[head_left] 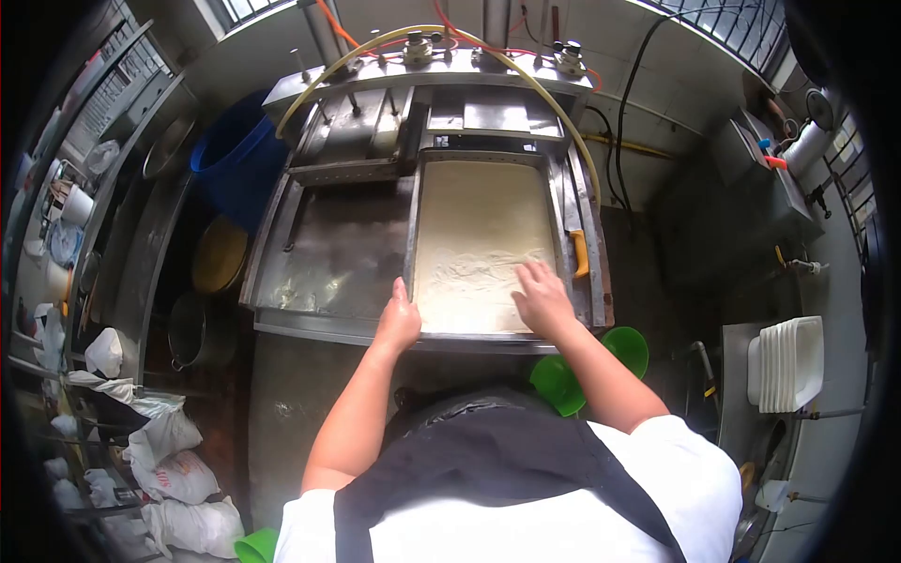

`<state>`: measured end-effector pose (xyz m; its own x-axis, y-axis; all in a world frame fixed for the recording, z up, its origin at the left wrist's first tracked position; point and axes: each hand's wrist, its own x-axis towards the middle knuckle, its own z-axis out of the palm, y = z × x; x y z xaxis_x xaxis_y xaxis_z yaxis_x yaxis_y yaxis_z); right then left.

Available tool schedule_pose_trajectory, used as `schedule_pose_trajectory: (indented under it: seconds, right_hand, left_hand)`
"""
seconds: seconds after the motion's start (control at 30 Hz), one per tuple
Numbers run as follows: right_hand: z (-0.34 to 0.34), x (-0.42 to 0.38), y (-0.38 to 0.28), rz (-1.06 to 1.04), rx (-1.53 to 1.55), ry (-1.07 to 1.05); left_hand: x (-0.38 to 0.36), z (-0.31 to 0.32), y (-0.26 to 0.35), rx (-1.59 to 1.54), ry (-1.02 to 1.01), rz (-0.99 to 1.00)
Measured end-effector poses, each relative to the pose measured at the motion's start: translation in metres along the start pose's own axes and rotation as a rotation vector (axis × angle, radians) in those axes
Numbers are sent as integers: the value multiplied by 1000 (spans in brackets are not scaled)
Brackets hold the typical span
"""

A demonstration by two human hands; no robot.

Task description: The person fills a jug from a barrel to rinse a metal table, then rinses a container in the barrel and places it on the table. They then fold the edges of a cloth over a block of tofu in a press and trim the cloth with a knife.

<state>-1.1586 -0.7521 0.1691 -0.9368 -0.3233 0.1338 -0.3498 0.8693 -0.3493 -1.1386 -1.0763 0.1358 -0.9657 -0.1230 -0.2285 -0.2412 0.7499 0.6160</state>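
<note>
The pale sheet (483, 208) runs lengthwise toward frame top from your nearer right hand (544, 300), fingers unclenched; your left hand (400, 324) has an indeterminable grip.

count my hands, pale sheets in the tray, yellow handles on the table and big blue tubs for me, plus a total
Hands: 2 (left hand, right hand)
Pale sheet in tray: 1
Yellow handle on table: 1
Blue tub: 1
Total: 5
</note>
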Motion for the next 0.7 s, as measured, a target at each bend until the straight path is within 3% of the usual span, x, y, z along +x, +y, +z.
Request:
schedule_pose_trajectory:
  seconds: [0.13,0.23,0.43,0.53,0.6,0.63,0.67,0.7]
  right_hand:
    - [24,49,-61,-105,-41,-239]
    - [59,64,-78,5,-187,-477]
    - [54,39,-82,70,-133,-385]
    - [44,14,-68,218,-10,-298]
    - [28,-24,-57,335,53,87]
    - [15,-41,-57,257,9,274]
    - [2,-61,-57,317,26,326]
    - [-10,-83,-55,377,43,384]
  left_hand:
    - [-8,-21,5,-93,-128,-29]
    - [-4,-19,-14,-151,-191,39]
    - [5,-16,-29,-162,-226,169]
    - [7,-15,-34,-166,-203,189]
    - [4,-18,-35,-220,-210,217]
    - [7,-6,-41,-193,-138,253]
    - [6,-17,-35,-238,-232,186]
    - [12,3,-48,-225,-151,254]
